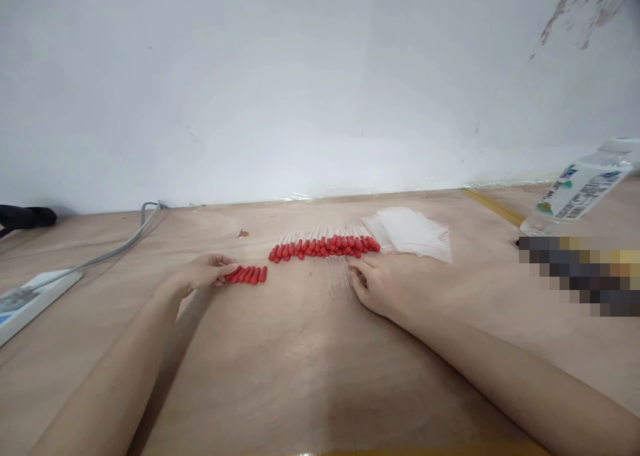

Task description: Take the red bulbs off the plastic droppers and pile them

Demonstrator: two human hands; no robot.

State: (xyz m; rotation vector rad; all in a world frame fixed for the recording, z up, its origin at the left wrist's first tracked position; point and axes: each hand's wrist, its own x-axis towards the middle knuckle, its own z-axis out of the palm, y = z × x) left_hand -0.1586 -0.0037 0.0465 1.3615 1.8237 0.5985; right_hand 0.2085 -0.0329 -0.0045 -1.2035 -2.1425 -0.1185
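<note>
My left hand (213, 269) is closed at the left end of a short row of loose red rubber dropper bulbs (255, 276), its fingertips pinching one bulb. To the right, my right hand (375, 283) rests on the table with curled fingers closed at the edge of several thin clear glass dropper tubes (339, 277). Its fingertips partly hide the tube they grip. Behind both hands lies a long row of droppers (325, 245), red bulbs toward me and clear tubes pointing at the wall.
Clear plastic bags (410, 233) lie in a stack right of the droppers. A plastic bottle (575, 189) leans at the right, beside a blurred-out object (580, 276). At the left are a power strip (45, 299) with a grey cable (120, 249) and a black object (27, 217).
</note>
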